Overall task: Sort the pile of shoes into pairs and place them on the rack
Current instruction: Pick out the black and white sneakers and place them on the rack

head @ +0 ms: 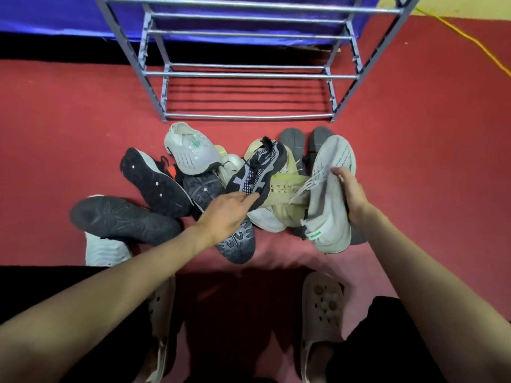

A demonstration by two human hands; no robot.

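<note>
A pile of several shoes lies on the red carpet in front of a metal shoe rack, whose bars carry nothing. My right hand grips a white knit sneaker with a green tab by its side, at the pile's right. Its twin white sneaker rests at the pile's back left. My left hand is closed on the heel end of a black sneaker with a white pattern, lying on top of a beige sneaker.
Black shoes lie sole-up at the left, and a dark treaded sole sits under my left wrist. Two grey sandals lie near the rack. A white shoe lies at the far left. My feet wear beige clogs.
</note>
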